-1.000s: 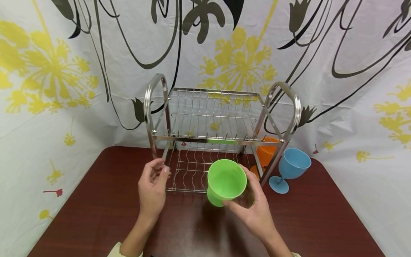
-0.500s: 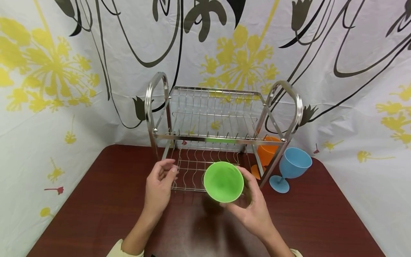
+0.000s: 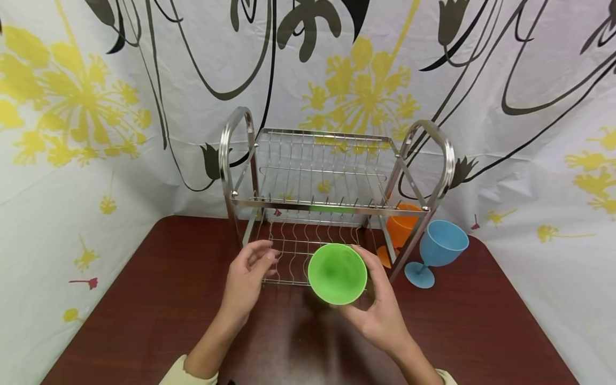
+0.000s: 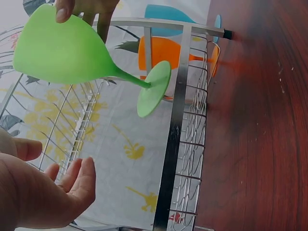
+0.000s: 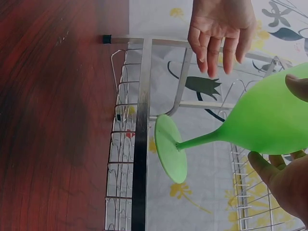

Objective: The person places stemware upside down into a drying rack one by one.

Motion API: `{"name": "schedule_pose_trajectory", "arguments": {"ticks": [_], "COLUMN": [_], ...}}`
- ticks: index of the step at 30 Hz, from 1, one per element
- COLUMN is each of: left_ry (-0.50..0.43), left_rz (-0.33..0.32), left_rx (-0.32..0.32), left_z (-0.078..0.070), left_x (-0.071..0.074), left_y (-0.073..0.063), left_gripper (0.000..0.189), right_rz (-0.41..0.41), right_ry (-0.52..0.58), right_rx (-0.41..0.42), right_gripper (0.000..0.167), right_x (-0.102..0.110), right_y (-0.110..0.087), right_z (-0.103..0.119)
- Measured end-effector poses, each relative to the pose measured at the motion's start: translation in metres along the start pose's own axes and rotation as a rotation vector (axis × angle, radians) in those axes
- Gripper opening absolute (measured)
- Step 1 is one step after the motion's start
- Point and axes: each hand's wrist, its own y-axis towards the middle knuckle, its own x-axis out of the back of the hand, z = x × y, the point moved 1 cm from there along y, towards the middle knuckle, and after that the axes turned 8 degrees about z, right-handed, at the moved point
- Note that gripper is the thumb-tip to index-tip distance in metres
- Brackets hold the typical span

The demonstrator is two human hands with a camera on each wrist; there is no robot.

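Note:
A green plastic goblet (image 3: 337, 274) is held by its bowl in my right hand (image 3: 377, 315), in front of the dish rack. The head view looks down into its mouth; both wrist views show its stem and round foot (image 4: 154, 89) above the table. My right thumb and fingers grip opposite sides of the bowl (image 5: 274, 115). To the left of the goblet my left hand (image 3: 247, 278) holds nothing, its fingers loosely bent and apart from the goblet. Behind both hands stands the two-tier metal dish rack (image 3: 332, 207).
A blue goblet (image 3: 440, 246) stands on the dark red wooden table (image 3: 159, 315) at the rack's right side. An orange goblet (image 3: 399, 230) is just behind the rack's right front leg. A patterned white sheet (image 3: 163, 107) hangs around the back and sides.
The green goblet has tipped so that its mouth faces the head camera and its foot is hidden there. My left hand has moved right, closer to it.

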Motion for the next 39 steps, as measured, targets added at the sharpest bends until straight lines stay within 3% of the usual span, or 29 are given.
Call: {"name": "schedule_pose_trajectory", "arguments": {"ticks": [6,10,18,27,34,39], "left_ry": [-0.060,-0.086,-0.173,-0.268,-0.337,-0.336], "left_rz": [0.049,0.067,0.141,0.223,0.297,0.344], "left_rx": [0.074,0.111,0.190,0.259,0.295,0.322], "left_z": [0.000,0.002,0.001,0.002,0.003,0.004], "left_x": [-0.003,-0.004,-0.005,-0.007,-0.008,-0.008], "left_y": [0.000,0.000,0.000,0.001,0.000,0.000], "left_gripper": [0.026,0.027,0.034,0.038,0.045,0.049], "right_rz": [-0.002,0.001,0.012,0.029,0.039,0.065], "right_ry": [0.034,0.019,-0.011,-0.155,-0.195,-0.244], "right_rx": [0.048,0.049,0.131,0.144,0.213,0.301], "right_gripper": [0.092,0.094,0.096,0.091,0.086,0.085], "right_x": [-0.001,-0.002,-0.006,-0.008,-0.010,-0.012], "right_y": [0.001,0.001,0.003,0.002,0.002,0.003], "right_z": [-0.002,-0.004,-0.006,-0.011,-0.013,-0.017]}}
